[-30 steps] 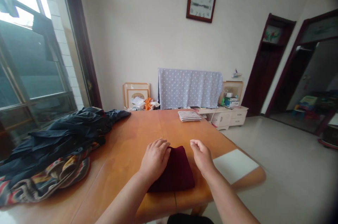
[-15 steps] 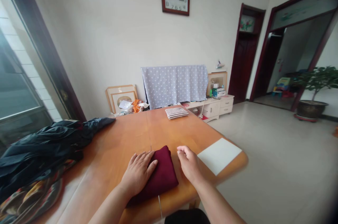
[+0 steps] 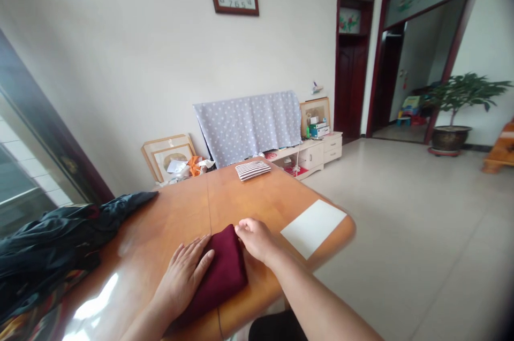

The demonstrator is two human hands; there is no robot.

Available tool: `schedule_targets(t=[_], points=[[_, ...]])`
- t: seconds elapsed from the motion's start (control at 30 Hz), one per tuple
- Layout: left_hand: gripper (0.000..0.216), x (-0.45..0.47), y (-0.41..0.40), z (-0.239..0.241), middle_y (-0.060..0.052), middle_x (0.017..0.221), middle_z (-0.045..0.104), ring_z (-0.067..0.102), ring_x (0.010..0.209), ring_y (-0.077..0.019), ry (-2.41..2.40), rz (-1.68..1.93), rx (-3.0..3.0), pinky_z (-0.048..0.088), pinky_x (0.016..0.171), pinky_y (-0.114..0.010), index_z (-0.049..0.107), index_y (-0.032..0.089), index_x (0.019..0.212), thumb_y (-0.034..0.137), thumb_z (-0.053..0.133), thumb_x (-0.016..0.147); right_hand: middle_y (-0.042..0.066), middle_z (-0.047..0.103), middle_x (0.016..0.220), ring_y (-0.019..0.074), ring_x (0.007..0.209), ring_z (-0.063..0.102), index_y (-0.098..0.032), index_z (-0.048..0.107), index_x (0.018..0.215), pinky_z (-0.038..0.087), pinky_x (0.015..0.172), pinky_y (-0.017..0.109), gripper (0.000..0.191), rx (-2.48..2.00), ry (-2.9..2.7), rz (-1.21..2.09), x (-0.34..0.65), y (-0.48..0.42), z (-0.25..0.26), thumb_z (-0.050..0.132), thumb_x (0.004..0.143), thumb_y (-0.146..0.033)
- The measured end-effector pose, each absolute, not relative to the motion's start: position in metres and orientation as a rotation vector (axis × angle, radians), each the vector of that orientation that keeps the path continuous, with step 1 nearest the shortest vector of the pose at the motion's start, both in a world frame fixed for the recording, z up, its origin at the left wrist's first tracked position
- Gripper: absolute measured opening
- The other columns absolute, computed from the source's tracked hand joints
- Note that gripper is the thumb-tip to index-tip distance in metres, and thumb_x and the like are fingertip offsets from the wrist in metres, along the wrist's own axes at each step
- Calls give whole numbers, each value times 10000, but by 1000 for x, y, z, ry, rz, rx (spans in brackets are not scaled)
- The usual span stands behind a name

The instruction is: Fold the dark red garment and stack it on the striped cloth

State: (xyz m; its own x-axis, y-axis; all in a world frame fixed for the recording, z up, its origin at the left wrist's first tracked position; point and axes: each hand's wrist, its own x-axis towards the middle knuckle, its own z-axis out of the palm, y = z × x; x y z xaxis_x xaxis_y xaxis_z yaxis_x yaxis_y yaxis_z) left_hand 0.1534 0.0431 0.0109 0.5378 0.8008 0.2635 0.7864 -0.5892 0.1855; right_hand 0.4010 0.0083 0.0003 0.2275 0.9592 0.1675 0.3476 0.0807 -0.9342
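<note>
A folded maroon cloth (image 3: 223, 271), perhaps a garment, lies flat near the front of the wooden table. My left hand (image 3: 182, 274) rests along its left side, fingers stretched out and flat. At the far right corner of the cloth is my right hand (image 3: 256, 238), its fingers curled together and pinching at the edge. The fingertips' exact hold is partly hidden by the hand itself. To the right of that hand lies a white rectangular sheet (image 3: 314, 227).
The wooden table (image 3: 176, 212) carries a heap of dark clothing (image 3: 60, 239) on its left and a striped folded cloth (image 3: 252, 170) at the far end. Beyond stand a low white cabinet (image 3: 315, 156) and a dotted cover (image 3: 249, 127). A potted plant (image 3: 450, 137) is at right.
My right hand has come left to the far corner of the maroon cloth, from a spot apart from it. My left hand stays on the cloth. The view has turned to the right.
</note>
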Motion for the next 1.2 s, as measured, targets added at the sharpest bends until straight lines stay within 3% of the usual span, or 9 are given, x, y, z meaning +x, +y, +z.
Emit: schedule_targets(t=[0.13, 0.3, 0.53, 0.73, 0.93, 1.2], points=[[579, 154, 38, 15, -68, 1519, 521, 447, 1420, -246, 1413, 464, 2725, 273, 1221, -498, 471, 233, 1490, 516, 319, 1008, 78, 737, 1123, 247, 1003, 692, -212, 667, 1241, 523, 852, 326, 487, -1391, -1352, 790, 393, 20, 7, 714, 798, -410], [556, 155, 30, 20, -49, 1504, 538, 438, 1421, -258, 1507, 438, 2750, 153, 1231, -583, 450, 276, 1497, 508, 324, 1008, 25, 749, 996, 194, 867, 703, -240, 617, 1307, 533, 764, 292, 535, -1228, -1396, 862, 379, 30, 8, 655, 773, -226], [502, 152, 32, 14, -54, 1452, 590, 477, 1382, -270, 1590, 357, 2768, 90, 1216, -625, 532, 289, 1437, 488, 350, 1014, 57, 748, 991, 211, 906, 701, -198, 684, 1143, 529, 812, 306, 396, -1442, -1261, 735, 393, 32, -10, 670, 749, -233], [513, 152, 34, 14, -57, 1461, 579, 456, 1398, -278, 1622, 308, 2757, 42, 1214, -640, 529, 277, 1440, 496, 344, 1015, 51, 746, 1016, 198, 925, 699, -215, 692, 1021, 536, 803, 301, 225, -1390, -1053, 713, 406, 21, -18, 561, 848, -275], [456, 152, 33, 15, -48, 1433, 604, 496, 1355, -287, 1608, 270, 2818, 0, 1200, -661, 603, 306, 1353, 474, 343, 1017, 43, 747, 971, 197, 909, 693, -234, 692, 1012, 537, 780, 298, 219, -1349, -1072, 713, 405, 7, -21, 517, 900, -305], [503, 154, 33, 18, -73, 1449, 586, 493, 1364, -290, 1603, 356, 2772, 5, 1198, -670, 550, 297, 1402, 544, 349, 1012, 43, 744, 925, 194, 863, 689, -230, 694, 956, 533, 758, 294, 216, -1317, -1056, 706, 407, 8, -20, 507, 902, -324]])
